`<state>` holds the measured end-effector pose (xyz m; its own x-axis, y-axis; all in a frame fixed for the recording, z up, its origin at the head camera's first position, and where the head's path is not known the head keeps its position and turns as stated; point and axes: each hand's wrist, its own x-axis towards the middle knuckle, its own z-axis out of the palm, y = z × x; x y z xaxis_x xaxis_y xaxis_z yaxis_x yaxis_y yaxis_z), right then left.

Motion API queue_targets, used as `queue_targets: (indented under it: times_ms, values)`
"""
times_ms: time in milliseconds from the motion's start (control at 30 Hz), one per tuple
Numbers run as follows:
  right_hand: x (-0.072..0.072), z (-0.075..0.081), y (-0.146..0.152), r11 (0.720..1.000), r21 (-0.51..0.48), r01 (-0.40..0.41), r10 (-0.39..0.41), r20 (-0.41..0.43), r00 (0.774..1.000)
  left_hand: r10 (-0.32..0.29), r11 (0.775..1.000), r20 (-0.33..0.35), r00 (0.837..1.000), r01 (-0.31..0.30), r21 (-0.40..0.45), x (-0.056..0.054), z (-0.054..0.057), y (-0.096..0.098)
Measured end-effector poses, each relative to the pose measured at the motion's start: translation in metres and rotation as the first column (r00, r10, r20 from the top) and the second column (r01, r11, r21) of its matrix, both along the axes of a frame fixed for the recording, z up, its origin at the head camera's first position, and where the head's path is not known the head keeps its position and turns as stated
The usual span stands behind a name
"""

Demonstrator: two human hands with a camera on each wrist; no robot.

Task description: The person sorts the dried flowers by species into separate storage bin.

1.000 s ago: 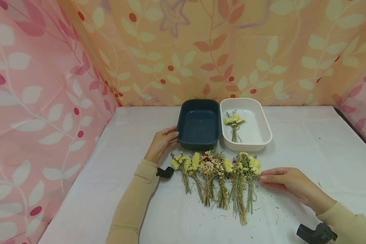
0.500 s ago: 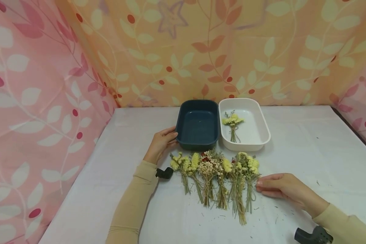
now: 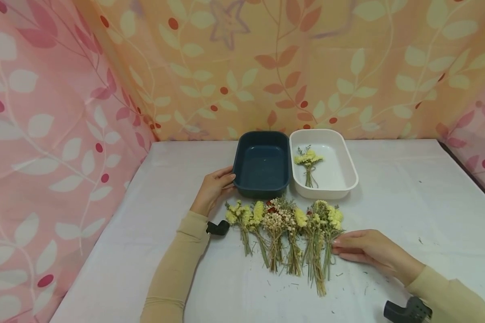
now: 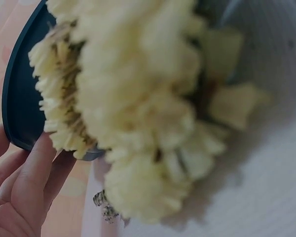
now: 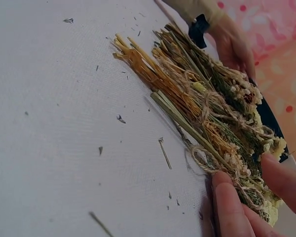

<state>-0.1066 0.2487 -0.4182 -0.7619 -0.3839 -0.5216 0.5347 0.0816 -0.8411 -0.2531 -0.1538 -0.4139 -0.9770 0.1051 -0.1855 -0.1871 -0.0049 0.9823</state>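
My left hand (image 3: pixel 212 190) touches the left side of a dark blue tray (image 3: pixel 283 190) near its front corner with its fingertips. Its fingers lie nearly straight on the tray's corner in the left wrist view. In front of the trays, several bundles of dried flowers (image 3: pixel 278 222) lie side by side, stems toward me, some visibly tied with twine. My right hand (image 3: pixel 373 249) is at the rightmost yellow bundle (image 3: pixel 334 217). In the right wrist view its thumb and fingers lie on either side of that bundle, fingertips touching by a twine bow (image 5: pixel 202 160).
Right of the blue tray, against it, stands a white tray (image 3: pixel 353 177) holding one yellow dried-flower bundle (image 3: pixel 308 159). Small plant scraps are scattered over the white tablecloth (image 3: pixel 178 170). A floral curtain (image 3: pixel 194 80) hangs behind the table.
My right hand has shifted left and slightly down, from beside the rightmost bundle's flower heads to its stems. The left hand stays at the blue tray.
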Motion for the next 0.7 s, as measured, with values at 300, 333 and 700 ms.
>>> queue_targets:
  times_ms: [300, 333, 700]
  values:
    - [-0.0027, -0.0002, -0.0075, 0.999, 0.029, 0.025, -0.025, 0.015, 1.000, 0.009, 1.000, 0.032, 0.999, -0.009, -0.009, 0.0011, 0.0015, -0.0017]
    - [-0.0031, -0.0001, -0.0082, 0.999, 0.030, 0.029, -0.029, 0.018, 0.999, 0.011, 1.000, 0.035, 0.999, -0.011, -0.006, 0.0008, 0.0011, -0.0018]
    - [-0.0053, 0.0011, -0.0092, 1.000, 0.012, 0.016, -0.016, -0.002, 1.000, 0.009, 1.000, 0.033, 0.999, -0.009, -0.001, -0.0008, 0.0015, 0.0003]
